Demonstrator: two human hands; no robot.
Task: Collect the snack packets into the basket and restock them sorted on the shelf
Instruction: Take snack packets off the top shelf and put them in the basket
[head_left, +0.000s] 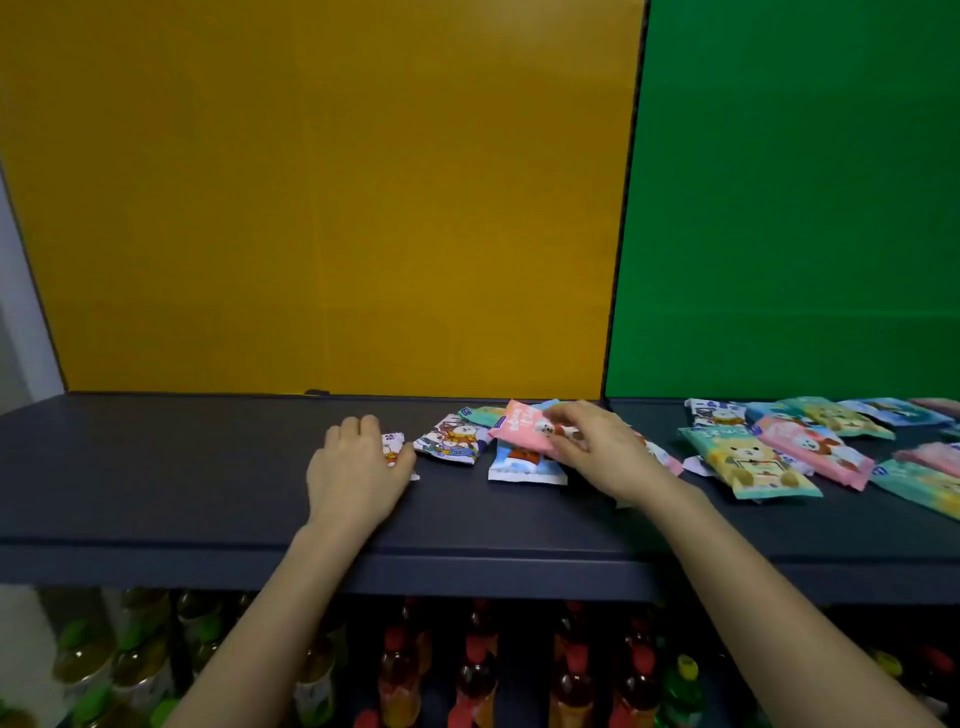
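Two packets lie near the back edge of the dark grey shelf board (156, 467): my left hand (358, 467) rests loose-fingered on a small white cartoon-printed packet (393, 446), while my right hand (597, 452) pinches a pink plastic snack packet (522, 428).

Shelf (182, 467): one dark, flat board with its front lip facing the camera.

Left of centre, a small white packet (393, 446) lies part hidden under the left hand (353, 467), which rests on the board. Just beside it lies a cartoon packet (451, 441), with a teal packet (483, 414) behind. Next, a blue-white packet (524, 464) lies flat, and a pink packet (522, 427) overlaps its top (pinched by the right hand (597, 447)).

The right section holds a loose, overlapping group: a bear packet (748, 462), a second pink packet (815, 449) and a blue packet (893, 410) (far-right items are cut off).
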